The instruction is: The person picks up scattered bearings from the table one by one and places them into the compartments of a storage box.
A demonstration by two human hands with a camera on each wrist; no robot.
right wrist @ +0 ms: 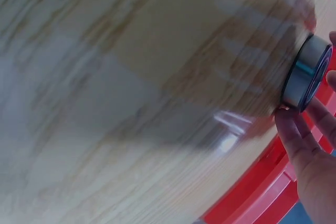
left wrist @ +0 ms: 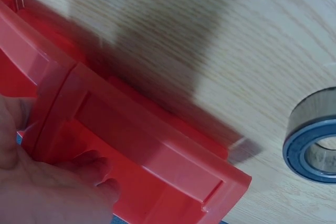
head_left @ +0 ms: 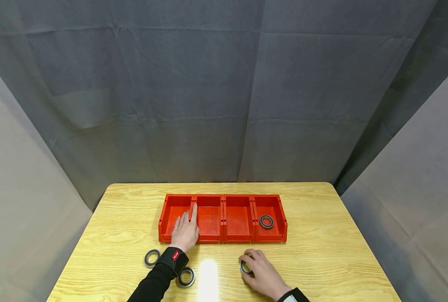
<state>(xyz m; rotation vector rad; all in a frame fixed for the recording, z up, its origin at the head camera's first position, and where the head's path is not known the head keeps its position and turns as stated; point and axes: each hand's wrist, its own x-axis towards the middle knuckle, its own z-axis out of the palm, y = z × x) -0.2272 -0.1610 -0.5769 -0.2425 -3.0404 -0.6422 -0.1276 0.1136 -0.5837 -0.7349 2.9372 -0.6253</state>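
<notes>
My left hand (head_left: 186, 230) lies over the divider between the two leftmost compartments of the red bin row (head_left: 239, 242), its fingers fairly straight. In the left wrist view, fingers (left wrist: 92, 169) of that hand reach into a red compartment, with the divider wall between them and another digit. My right hand (head_left: 262, 274) pinches a ball bearing (head_left: 245, 267) above or on the table in front of the bins; contact with the tabletop is unclear. The right wrist view shows this bearing (right wrist: 307, 72) tilted on edge between thumb and fingers. Another bearing (head_left: 266, 221) lies in the rightmost compartment.
Two bearings lie on the wooden table (head_left: 322, 251): one bearing (head_left: 152, 258) left of my left wrist, another bearing (head_left: 186, 277) just right of it. Grey cloth (head_left: 194, 105) hangs behind the table, and pale panels stand at both sides.
</notes>
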